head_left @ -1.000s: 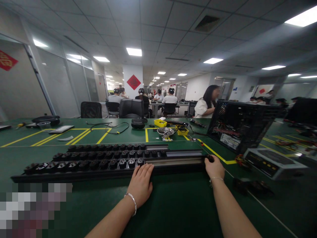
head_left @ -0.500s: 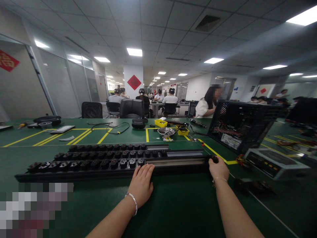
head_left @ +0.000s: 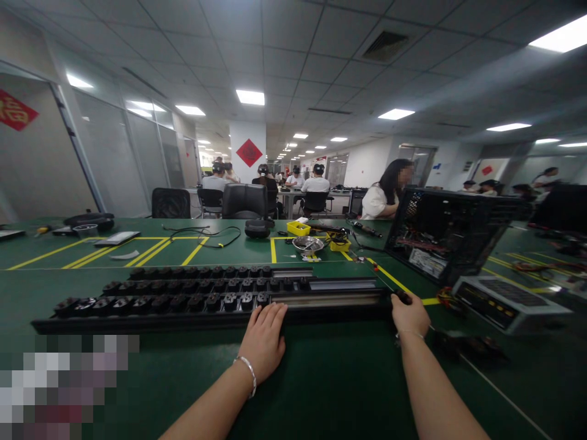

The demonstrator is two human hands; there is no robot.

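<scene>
On the green surface [head_left: 321, 379], bracing the rail [head_left: 211, 305]: left hand [head_left: 263, 339] flat and open, right hand [head_left: 409, 315] gripping its end knob [head_left: 402, 297]; next, likely turning or pulling it steadily.

Table [head_left: 330, 379] dark green, yellow lines. Rails [head_left: 206, 302] black, silver strips at right end. Left hand [head_left: 263, 339]: silver bracelet on wrist. Right hand [head_left: 409, 315]: thin silver bracelet. Trays [head_left: 297, 228] yellow. Bowl [head_left: 307, 244] silver. PC case [head_left: 447, 229] black, red wiring inside. Box [head_left: 504, 300] grey, yellow buttons. Pillar [head_left: 248, 153] white, red diamond sign. Chairs [head_left: 244, 200] black. Ceiling white, tiled grid.
</scene>
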